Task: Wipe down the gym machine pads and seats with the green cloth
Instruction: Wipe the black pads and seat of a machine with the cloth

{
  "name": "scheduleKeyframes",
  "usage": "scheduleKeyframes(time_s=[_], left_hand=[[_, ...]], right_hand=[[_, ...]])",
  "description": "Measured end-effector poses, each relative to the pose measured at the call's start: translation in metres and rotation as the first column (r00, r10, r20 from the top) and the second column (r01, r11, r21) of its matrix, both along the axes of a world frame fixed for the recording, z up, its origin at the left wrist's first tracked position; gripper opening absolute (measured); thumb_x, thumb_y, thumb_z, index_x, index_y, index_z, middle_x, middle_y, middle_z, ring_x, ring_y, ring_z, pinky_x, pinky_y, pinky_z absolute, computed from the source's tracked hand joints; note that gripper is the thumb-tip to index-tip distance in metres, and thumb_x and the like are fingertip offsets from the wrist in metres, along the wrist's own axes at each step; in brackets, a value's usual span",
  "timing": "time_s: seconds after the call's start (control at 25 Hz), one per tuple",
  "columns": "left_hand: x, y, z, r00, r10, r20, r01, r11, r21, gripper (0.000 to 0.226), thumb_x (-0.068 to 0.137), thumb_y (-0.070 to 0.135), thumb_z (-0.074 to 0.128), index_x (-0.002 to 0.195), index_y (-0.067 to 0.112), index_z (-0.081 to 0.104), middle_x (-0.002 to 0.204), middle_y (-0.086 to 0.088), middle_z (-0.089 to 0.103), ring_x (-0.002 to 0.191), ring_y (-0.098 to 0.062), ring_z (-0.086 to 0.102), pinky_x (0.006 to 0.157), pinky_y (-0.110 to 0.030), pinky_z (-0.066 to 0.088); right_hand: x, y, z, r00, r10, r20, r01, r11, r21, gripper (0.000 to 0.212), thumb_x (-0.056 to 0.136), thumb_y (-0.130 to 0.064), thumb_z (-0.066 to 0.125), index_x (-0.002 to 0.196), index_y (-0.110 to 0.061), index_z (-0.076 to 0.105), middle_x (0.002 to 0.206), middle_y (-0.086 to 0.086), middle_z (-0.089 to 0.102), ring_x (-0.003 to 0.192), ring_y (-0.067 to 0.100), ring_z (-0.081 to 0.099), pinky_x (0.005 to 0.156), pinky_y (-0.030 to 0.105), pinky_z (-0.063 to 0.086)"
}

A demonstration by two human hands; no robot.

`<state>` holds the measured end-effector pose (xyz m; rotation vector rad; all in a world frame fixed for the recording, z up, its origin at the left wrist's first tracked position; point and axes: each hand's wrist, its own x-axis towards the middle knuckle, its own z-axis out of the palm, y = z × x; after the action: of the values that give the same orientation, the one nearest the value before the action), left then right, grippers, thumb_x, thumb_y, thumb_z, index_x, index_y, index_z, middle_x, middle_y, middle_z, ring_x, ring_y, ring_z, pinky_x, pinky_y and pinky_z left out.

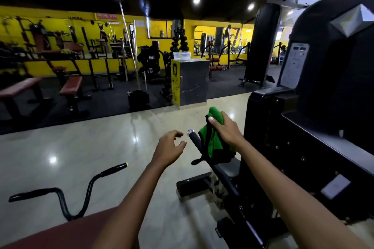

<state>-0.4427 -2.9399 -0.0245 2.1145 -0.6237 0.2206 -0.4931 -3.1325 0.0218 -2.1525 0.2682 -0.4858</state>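
Green cloth [212, 137] sits bunched in the right hand [225, 130] just right of the frame's centre, fingers curled round its upper fold with the thumb pressed on top, the loose end hanging down over a black handle [195, 140] with a silver cap. The left hand [170, 147] hovers just left of that handle, holding nothing, its fingers loosely curved and spread — close to the handle's tip but apart from it. Both arms reach in from the bottom edge. A black gym machine [315, 107] fills the right side of the frame, with a small dark seat [228, 168] below the dangling cloth. At the lower left edge lies a dark red pad [66, 234], and a curved black bar [66, 196] stands over pale glossy floor [81, 147]. The cloth looks soft, light and limp — likely to drape and slip, so a full-palm hold on a folded wad should give firmer wiping pressure than a pinched corner.
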Motion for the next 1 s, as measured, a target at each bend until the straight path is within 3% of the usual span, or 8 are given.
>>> scheduleKeyframes(time_s=[0.16,0.32,0.68,1.0], left_hand=[[0.057,-0.018,-0.001,1.000,0.013,0.010,-0.013,1.000,0.001,0.030,0.089,0.017,0.061,0.118,0.009,0.060,0.122,-0.005,0.061,0.113,-0.018,0.055,0.087,-0.023,0.041],[0.123,-0.043,0.002,1.000,0.018,0.017,-0.018,1.000,0.002,0.029,0.088,0.015,0.062,0.116,0.007,0.061,0.120,-0.006,0.063,0.111,-0.020,0.057,0.084,-0.021,0.039],[0.261,-0.104,-0.008,1.000,-0.008,-0.017,0.008,1.000,-0.008,0.029,0.088,0.016,0.063,0.115,0.007,0.062,0.119,-0.007,0.063,0.111,-0.021,0.057,0.085,-0.023,0.040],[0.383,-0.206,-0.013,0.966,-0.259,-0.010,0.259,0.966,0.010,0.028,0.088,0.017,0.064,0.115,0.008,0.063,0.119,-0.006,0.064,0.109,-0.020,0.058,0.082,-0.021,0.038]], right_hand=[[0.060,-0.017,-0.002,0.999,0.031,0.045,-0.031,0.999,0.013,0.027,0.094,-0.039,0.052,0.104,-0.014,0.054,0.107,0.013,0.063,0.102,0.030,0.057,0.085,0.037,0.044],[0.122,-0.041,0.001,0.997,0.030,0.067,-0.030,1.000,0.005,0.028,0.095,-0.038,0.052,0.110,-0.015,0.054,0.112,0.011,0.063,0.104,0.027,0.057,0.082,0.032,0.041],[0.243,-0.097,-0.011,1.000,-0.018,0.013,0.018,1.000,0.021,0.029,0.095,-0.039,0.051,0.107,-0.013,0.053,0.105,0.008,0.061,0.095,0.024,0.055,0.076,0.031,0.039],[0.306,-0.161,-0.015,0.958,-0.285,0.022,0.285,0.958,0.025,0.032,0.094,-0.040,0.053,0.107,-0.011,0.054,0.102,0.007,0.061,0.095,0.025,0.057,0.079,0.033,0.043]])
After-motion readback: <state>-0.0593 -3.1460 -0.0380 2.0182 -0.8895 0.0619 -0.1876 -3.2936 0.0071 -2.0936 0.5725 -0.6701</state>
